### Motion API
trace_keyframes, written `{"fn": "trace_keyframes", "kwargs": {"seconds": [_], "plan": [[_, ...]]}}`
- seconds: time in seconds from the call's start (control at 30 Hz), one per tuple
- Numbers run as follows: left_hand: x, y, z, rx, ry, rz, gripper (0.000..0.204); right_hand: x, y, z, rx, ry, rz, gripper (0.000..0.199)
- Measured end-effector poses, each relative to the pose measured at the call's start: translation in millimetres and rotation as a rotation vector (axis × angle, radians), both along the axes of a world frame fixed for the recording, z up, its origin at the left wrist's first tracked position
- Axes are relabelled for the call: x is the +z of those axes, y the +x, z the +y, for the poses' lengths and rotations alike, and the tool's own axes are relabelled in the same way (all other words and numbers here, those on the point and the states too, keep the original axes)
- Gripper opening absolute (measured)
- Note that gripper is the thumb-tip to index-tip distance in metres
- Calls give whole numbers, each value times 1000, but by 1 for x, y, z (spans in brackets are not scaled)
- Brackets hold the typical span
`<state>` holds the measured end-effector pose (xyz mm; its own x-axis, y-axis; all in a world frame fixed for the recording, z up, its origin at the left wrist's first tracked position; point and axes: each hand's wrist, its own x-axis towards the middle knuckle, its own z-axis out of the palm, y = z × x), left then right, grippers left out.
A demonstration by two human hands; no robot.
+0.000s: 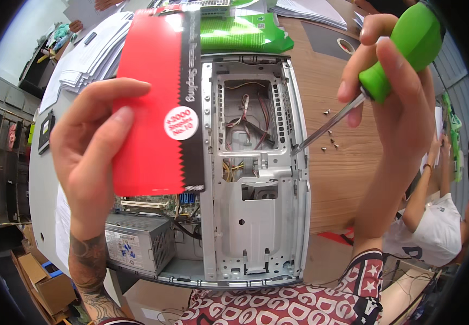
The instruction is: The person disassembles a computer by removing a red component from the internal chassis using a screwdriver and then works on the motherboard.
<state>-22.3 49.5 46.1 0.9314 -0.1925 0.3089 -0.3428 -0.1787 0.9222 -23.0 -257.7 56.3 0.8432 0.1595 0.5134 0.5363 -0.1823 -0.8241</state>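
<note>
Between the thumb and fingers of my left hand [91, 146] is a flat red and black card package [148, 65] with a zigzag colour border and a round white sticker. It is held up over the left part of an opened computer case [256, 222] and hides some of it. My right hand [399, 105] grips a screwdriver [407, 40] by its green handle. Its metal shaft slants down to the left, and the tip appears at the right edge of the case's metal frame; whether it touches, I cannot tell. Wires show through the frame's openings.
Several small screws [330, 142] lie on the wooden table [329, 184] right of the case. A power supply [137, 244] sits at the lower left. A green package [245, 33], a tape roll [346, 46] and paper stacks [96, 54] are beyond. Another person [429, 227] is at right.
</note>
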Motion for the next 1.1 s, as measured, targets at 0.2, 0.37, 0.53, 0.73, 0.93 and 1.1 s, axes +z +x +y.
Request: {"fn": "trace_keyframes", "kwargs": {"seconds": [0.2, 0.37, 0.53, 0.73, 0.93, 1.1], "plan": [[6, 2, 2, -276, 182, 131, 24, 10, -6, -13, -1, 47, 33, 32], [10, 5, -2, -583, 430, 358, 19, 12, -11, -6, -54, 11, 18, 32], [6, 8, 6, -746, 530, 204, 35, 12, -11, -4, -8, -45, 20, 33], [10, 2, 6, -630, 609, -21, 39, 10, -9, 2, -33, -40, 12, 31], [-2, 14, 1, -375, 475, -310, 26, 25, -17, 12, -210, 159, 25, 37], [-18, 24, 19, -347, 226, -203, 30, 12, -7, 6, -129, 196, 20, 33]]}}
